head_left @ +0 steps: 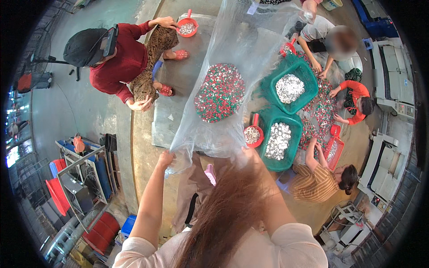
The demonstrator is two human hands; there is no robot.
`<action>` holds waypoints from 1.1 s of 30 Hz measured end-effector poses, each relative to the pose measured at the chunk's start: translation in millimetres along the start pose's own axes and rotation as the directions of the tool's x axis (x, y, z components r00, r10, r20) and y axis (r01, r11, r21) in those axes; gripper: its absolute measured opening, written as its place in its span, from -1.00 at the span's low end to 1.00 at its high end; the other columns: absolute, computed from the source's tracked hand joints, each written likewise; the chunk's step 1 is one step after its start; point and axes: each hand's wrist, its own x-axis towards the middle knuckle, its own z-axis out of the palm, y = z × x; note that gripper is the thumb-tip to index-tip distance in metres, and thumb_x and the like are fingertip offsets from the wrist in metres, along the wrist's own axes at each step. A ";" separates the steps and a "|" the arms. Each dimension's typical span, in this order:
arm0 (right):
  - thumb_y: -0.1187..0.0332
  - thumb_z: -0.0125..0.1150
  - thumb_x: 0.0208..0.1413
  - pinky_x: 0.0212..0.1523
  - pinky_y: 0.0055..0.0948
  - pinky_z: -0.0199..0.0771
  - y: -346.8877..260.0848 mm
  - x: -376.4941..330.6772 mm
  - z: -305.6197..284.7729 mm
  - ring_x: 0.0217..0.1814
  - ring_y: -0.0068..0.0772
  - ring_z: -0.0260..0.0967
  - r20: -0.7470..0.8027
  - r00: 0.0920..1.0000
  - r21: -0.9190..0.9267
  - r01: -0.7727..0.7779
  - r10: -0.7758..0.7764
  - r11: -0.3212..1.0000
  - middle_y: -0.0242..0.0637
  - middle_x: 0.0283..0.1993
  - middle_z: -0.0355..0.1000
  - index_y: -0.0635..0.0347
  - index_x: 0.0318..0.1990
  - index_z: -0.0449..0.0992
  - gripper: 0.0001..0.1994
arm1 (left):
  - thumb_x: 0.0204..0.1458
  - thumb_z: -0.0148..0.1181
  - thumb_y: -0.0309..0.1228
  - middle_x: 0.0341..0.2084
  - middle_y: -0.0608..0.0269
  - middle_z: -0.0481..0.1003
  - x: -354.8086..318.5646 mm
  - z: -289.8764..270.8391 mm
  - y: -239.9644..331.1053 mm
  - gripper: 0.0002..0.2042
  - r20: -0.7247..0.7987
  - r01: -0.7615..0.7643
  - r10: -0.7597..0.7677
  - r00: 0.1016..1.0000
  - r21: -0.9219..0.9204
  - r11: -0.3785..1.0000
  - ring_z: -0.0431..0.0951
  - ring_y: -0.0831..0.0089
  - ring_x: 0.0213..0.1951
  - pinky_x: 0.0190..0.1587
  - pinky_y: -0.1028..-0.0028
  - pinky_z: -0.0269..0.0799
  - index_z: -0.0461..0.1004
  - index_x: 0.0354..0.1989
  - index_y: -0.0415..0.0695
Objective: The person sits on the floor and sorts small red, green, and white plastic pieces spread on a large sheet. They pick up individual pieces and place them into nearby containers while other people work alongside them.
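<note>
My left hand (166,159) grips the near left edge of a large clear plastic bag (232,53). My right hand (248,153) grips the bag's near right edge, partly hidden by my hanging hair. The bag stretches away from me, held open, and a round heap of small red, green and white pieces (220,92) lies inside it. At the far end another person's hand (307,8) holds the bag up.
Two green baskets (298,103) of silvery pieces and a red scoop (253,135) sit to the right. Three people sit around a red-green pile (322,109) with a red basket (335,149). A person in red crouches at the left beside a red scoop (187,27). Machines stand right; racks, crates left.
</note>
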 end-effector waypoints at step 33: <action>0.14 0.28 -0.06 -0.03 -0.29 0.38 -71.3 -95.9 -109.3 0.00 -0.13 0.39 -0.146 0.986 -0.826 -0.163 0.074 0.540 0.02 -0.06 0.44 0.45 0.04 0.35 -0.40 | -0.20 0.29 -0.19 -0.50 0.11 0.52 -84.9 -106.2 53.3 -0.63 0.188 0.152 -0.156 0.970 0.039 0.988 0.55 0.27 -0.54 -0.44 0.33 0.44 0.57 -0.27 -0.21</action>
